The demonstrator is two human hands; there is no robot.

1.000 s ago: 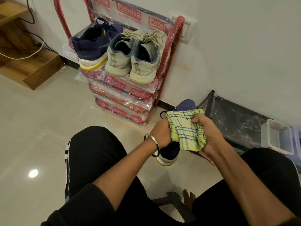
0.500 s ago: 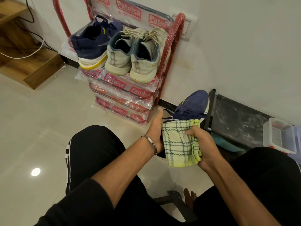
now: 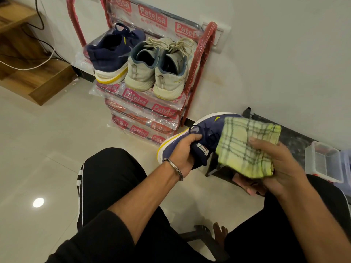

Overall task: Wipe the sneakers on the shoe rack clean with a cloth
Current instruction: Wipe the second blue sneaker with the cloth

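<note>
My left hand [image 3: 183, 154] grips a navy sneaker [image 3: 199, 133] with a white and yellow sole by its heel opening, holding it on its side above the floor. My right hand [image 3: 275, 168] holds a folded yellow-green checked cloth [image 3: 245, 147] against the sneaker's toe end. The red shoe rack [image 3: 197, 73], wrapped in printed plastic, stands against the wall. On its top shelf sit the matching navy sneaker [image 3: 110, 54] and a pair of pale grey sneakers [image 3: 157, 69], heels toward me.
A low black rack [image 3: 296, 139] runs along the wall at right, with clear plastic boxes [image 3: 324, 162] on it. Wooden steps [image 3: 34, 78] and cables lie at left. My black-trousered legs fill the foreground over a glossy tiled floor [image 3: 47, 139].
The navy sneaker has tipped onto its side and risen, its sole now facing left. My right hand has moved the cloth up and right, onto the toe end.
</note>
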